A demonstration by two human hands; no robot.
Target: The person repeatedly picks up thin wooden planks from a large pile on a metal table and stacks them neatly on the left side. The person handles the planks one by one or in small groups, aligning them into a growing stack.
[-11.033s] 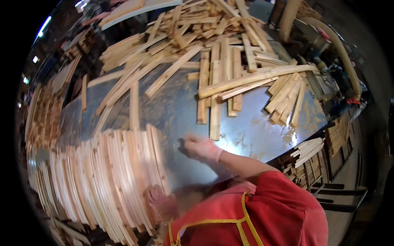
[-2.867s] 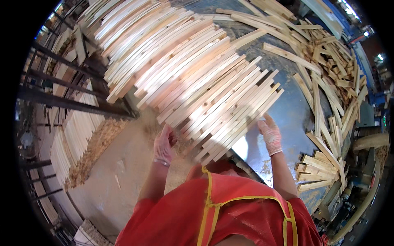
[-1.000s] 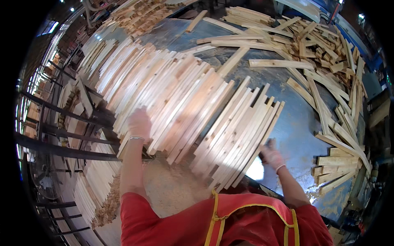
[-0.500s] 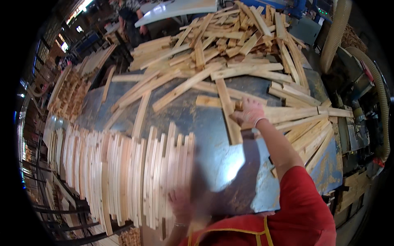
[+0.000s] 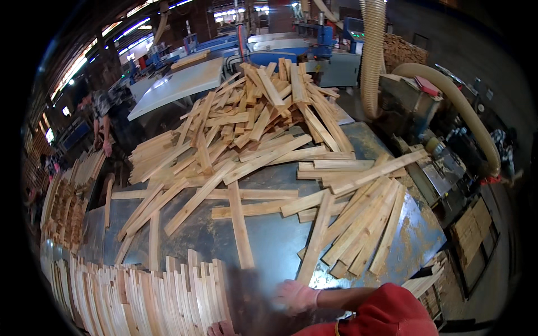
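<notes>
Right hand (image 5: 297, 295), gloved and motion-blurred, sits low over the metal counter (image 5: 280, 243), just beside the near end of a slanting plank (image 5: 317, 241); whether its fingers are apart, together or clamped on anything cannot be told, nor whether it touches that plank. Left hand (image 5: 222, 328) is cut by the lower edge at the right end of the row of strips (image 5: 162, 297), front left on the counter; its grip cannot be told either. Risk, as judged: a sideways knock from the left hand could skew the outermost strips, since their far ends are uneven and no stop shows on that side. The slanting plank overlaps others near the fan of planks (image 5: 367, 235), so pulling it could drag neighbours along. The heap of planks (image 5: 252, 112) is piled crosswise, and a tug low down could start a slide (loose sawdust on the metal might help it). Count: hands, 2; row, 1, its strips too tightly packed to number; heap, 1, planks uncountable through overlap; fan, 1, roughly five planks; slanting plank, 1; lone plank (image 5: 240, 224) pointing toward the row's right end, 1; ribbed hoses (image 5: 372, 56), 2; co-worker (image 5: 103, 120) clearly visible at left, 1.
</notes>
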